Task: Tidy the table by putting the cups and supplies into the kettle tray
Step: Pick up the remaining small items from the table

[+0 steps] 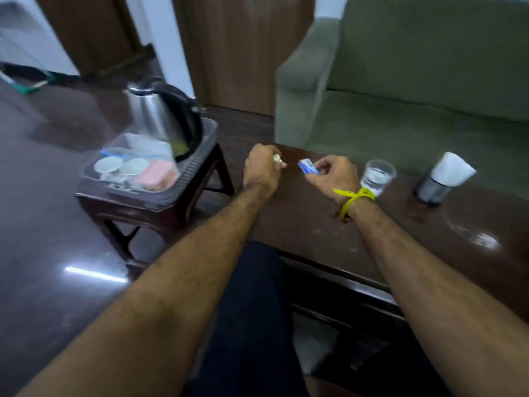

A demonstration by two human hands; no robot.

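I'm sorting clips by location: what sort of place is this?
Probably a hotel room or guest lounge: an electric kettle stands in a tray of cups and sachets on a small stool, beside a green sofa.

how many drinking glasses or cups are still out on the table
2: a clear glass just right of the right hand, and a dark cup with a white paper cover further right. The kettle tray already holds what look like two covered cups.
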